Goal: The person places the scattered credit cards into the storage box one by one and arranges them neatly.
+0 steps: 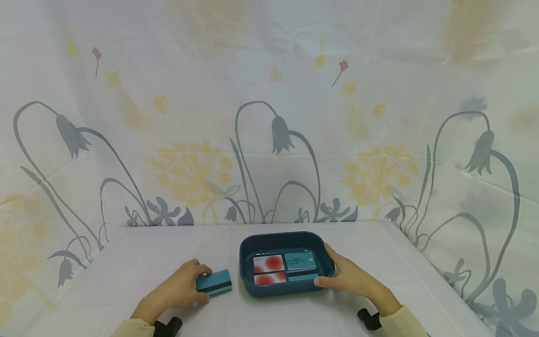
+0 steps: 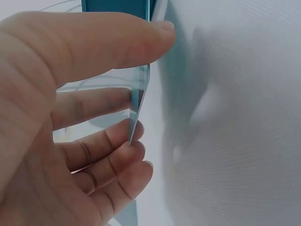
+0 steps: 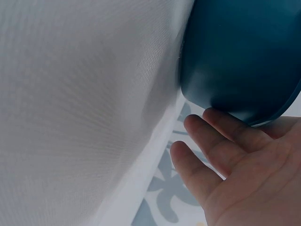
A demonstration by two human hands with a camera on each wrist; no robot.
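In the head view my left hand [image 1: 178, 286] pinches a teal card [image 1: 220, 279] with a black stripe, just left of a dark teal box [image 1: 257, 292]. The left wrist view shows the thin card [image 2: 141, 84] nearly edge-on between the thumb and the fingers [image 2: 124, 165]. My right hand [image 1: 351, 276] grips the box's right end, its thumb over the near rim. In the right wrist view, fingers [image 3: 216, 141] lie against the box's outer wall [image 3: 244, 56]. Inside the box are red-and-white cards [image 1: 268, 264], a teal card marked VIP [image 1: 300, 260] and a striped teal card [image 1: 303, 276].
A white cloth covers the table [image 1: 227, 318]. Behind it hangs a pale curtain [image 1: 294, 187] with grey and yellow flowers. Black straps with small devices [image 1: 168, 326] sit at both wrists.
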